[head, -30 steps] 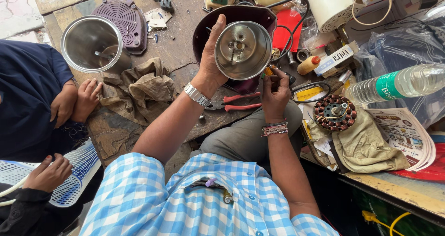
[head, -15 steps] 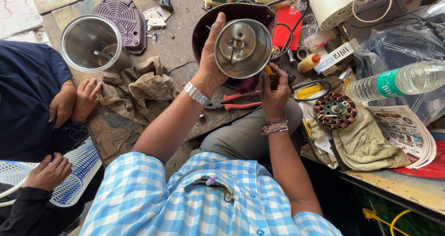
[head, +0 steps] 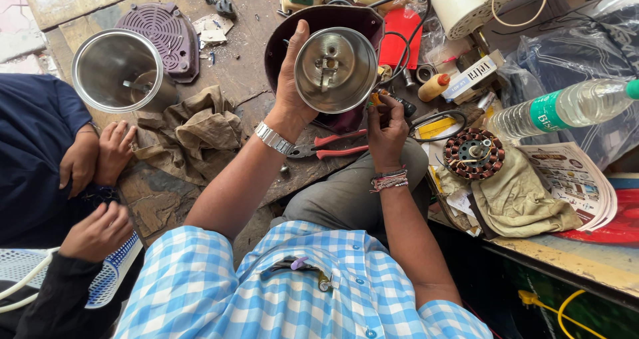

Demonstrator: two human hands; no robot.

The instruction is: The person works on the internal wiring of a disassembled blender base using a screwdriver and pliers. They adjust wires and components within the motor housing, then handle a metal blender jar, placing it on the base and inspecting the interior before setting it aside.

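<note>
My left hand (head: 290, 86) grips a small steel mixer jar (head: 335, 69) by its side, mouth facing me, with a blade visible at its bottom. My right hand (head: 386, 127) is closed on a yellow-handled tool (head: 377, 100) held against the jar's lower right edge. Behind the jar stands a maroon mixer housing (head: 319, 19). Red-handled pliers (head: 333, 147) lie on the wooden bench just below my hands.
A larger steel jar (head: 116, 69) and a purple vented cover (head: 160, 32) sit at left, beside a brown rag (head: 193, 132). Another person's hands (head: 100, 156) rest at the left edge. A copper-wound stator (head: 474, 154), a plastic water bottle (head: 566, 106) and papers lie at right.
</note>
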